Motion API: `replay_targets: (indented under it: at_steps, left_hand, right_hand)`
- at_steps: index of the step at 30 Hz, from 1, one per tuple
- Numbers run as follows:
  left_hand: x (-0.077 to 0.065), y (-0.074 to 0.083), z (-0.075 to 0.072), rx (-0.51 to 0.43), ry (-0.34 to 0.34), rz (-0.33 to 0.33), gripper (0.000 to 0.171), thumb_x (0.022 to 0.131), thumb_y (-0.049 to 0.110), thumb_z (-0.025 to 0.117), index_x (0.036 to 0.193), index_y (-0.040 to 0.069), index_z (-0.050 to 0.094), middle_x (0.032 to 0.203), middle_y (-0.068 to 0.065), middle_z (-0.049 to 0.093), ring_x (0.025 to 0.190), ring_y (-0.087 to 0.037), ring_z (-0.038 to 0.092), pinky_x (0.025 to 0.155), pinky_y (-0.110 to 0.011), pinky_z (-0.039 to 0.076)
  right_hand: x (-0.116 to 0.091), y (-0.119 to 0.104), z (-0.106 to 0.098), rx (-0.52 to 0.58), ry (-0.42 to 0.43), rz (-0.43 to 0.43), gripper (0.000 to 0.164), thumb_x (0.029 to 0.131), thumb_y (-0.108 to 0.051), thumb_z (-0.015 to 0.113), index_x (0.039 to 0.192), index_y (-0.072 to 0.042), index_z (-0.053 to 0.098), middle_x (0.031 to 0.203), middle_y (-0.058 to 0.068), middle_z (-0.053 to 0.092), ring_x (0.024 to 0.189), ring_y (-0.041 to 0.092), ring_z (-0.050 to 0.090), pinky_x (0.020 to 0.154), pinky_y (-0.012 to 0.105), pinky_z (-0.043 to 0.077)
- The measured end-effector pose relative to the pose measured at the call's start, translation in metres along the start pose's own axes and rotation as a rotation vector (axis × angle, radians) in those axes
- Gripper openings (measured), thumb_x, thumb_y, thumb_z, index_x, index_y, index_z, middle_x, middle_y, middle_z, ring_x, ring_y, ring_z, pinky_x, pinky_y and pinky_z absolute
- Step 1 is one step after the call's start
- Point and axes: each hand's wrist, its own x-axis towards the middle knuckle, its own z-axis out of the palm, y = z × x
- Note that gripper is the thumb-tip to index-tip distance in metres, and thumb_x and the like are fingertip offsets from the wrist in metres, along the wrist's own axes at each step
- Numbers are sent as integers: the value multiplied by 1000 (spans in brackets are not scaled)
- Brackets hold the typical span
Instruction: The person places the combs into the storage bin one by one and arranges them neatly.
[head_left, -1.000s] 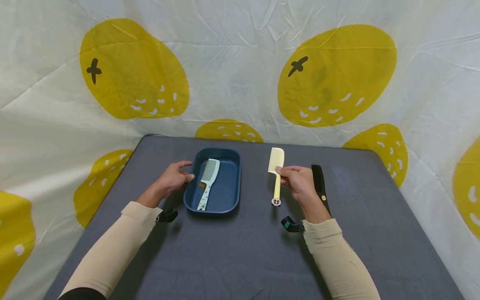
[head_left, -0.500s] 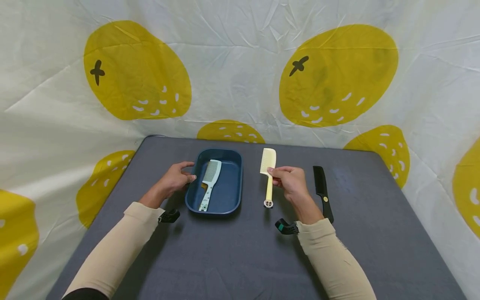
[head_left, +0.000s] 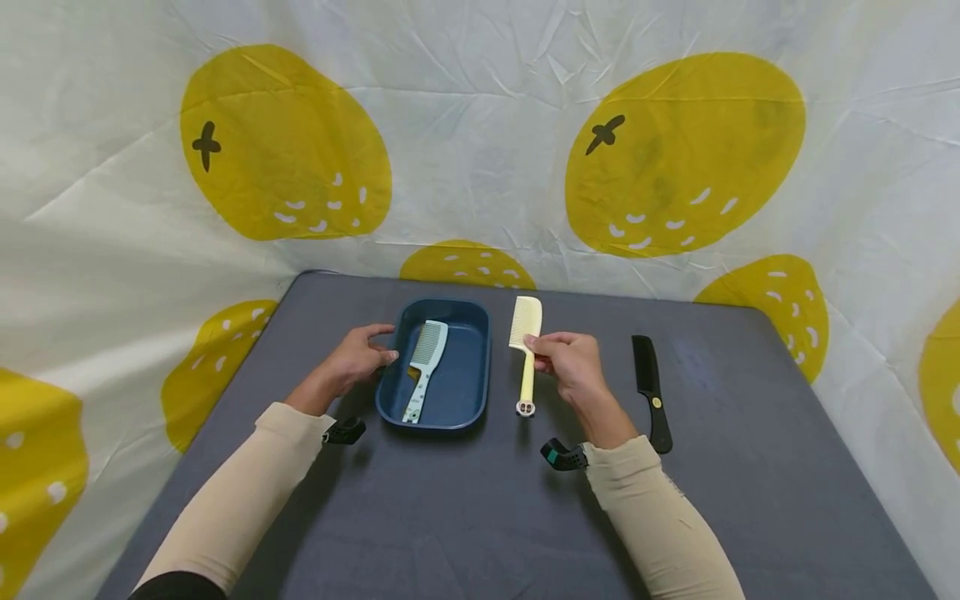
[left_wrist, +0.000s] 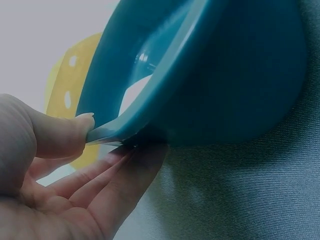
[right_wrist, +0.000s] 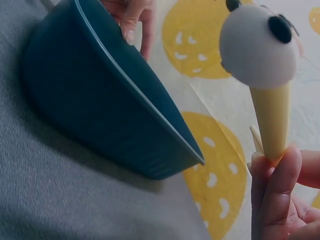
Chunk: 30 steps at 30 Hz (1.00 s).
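Observation:
My left hand (head_left: pixel 358 357) grips the left rim of a dark blue plastic basin (head_left: pixel 480 392); the left wrist view shows the thumb (left_wrist: pixel 65 132) over the rim and the fingers under it. Inside the basin lies a pale mint comb (head_left: pixel 427 350) with a patterned handle, a small brown patch showing beside it. My right hand (head_left: pixel 573 362) pinches a cream-yellow comb (head_left: pixel 527 379) where its teeth meet the handle, just right of the basin. That comb is held above the table, teeth end away from me. A panda-head knob (right_wrist: pixel 257 47) tips its handle, large in the right wrist view.
A black comb (head_left: pixel 647 367) with a yellow dot lies on the grey cloth-covered table (head_left: pixel 465 517), right of my right hand. Behind the table hangs a white curtain (head_left: pixel 480 167) with yellow fruit prints.
My right hand has moved left with the cream-yellow comb, nearer the basin, uncovering the black comb. My left hand stays at the basin's rim.

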Motion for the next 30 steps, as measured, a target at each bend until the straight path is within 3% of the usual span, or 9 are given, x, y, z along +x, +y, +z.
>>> replay_targets:
  at_steps: [30]
  left_hand:
    - [0, 3, 3, -23, 9, -13, 64, 107, 11, 58, 165, 12, 29, 152, -32, 51, 135, -45, 58, 107, -62, 51]
  right_hand:
    - [-3, -3, 37, -20, -53, -2, 23, 87, -12, 86, 98, 7, 77, 66, 1, 71, 50, 8, 63, 53, 21, 54]
